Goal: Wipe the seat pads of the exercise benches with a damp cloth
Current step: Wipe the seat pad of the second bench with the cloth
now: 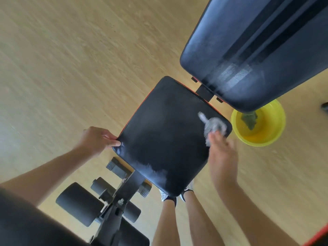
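A black seat pad [166, 139] with an orange edge lies in the middle of the view, with damp streaks near its front. My left hand [98, 140] grips the pad's left corner, thumb on top. My right hand [222, 157] is blurred by motion and holds a grey cloth [213, 126] pressed on the pad's right edge. The bench's long black back pad [248, 47] rises at the upper right, with wet marks at its lower end.
A yellow bowl [269, 137] stands on the wooden floor to the right of the seat, with a greenish cloth [250, 118] in it. Black foam leg rollers [79, 203] and the bench frame [122, 194] sit at the lower left. My legs and shoes stand under the seat's front.
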